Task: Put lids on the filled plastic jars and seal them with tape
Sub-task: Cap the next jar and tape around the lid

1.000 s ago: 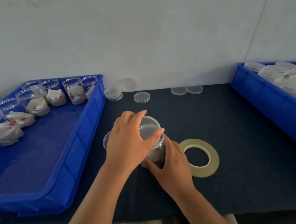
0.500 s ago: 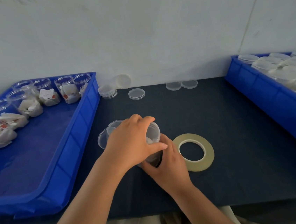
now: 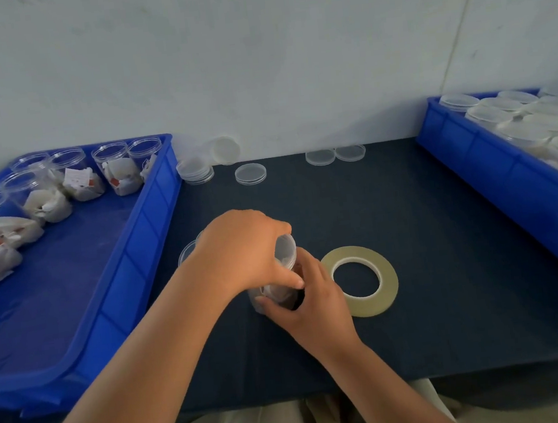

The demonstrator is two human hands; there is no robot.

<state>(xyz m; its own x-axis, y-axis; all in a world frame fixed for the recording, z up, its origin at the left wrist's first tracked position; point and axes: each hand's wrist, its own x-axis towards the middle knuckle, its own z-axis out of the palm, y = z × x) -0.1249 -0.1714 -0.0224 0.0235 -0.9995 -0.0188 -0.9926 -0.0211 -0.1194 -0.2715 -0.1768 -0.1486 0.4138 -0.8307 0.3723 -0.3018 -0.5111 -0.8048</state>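
Head view: left hand (image 3: 240, 249) clamped the lid (image 3: 286, 250) onto a filled jar (image 3: 279, 294) gripped by right hand (image 3: 317, 298); tape roll (image 3: 389, 279) lay untouched, binned jars (image 3: 116, 168) sat lidless.

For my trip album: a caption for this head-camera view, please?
Left hand fits a lid on a jar the right hand holds, tape roll alongside.

One wide-angle camera, worn on the head, looks forward and down from above the near edge of the table (image 3: 446, 245) toward the white wall (image 3: 288, 55) behind the table. It sits close: the left hand (image 3: 240, 249) and right hand (image 3: 317, 297) meet mid-frame over the table.
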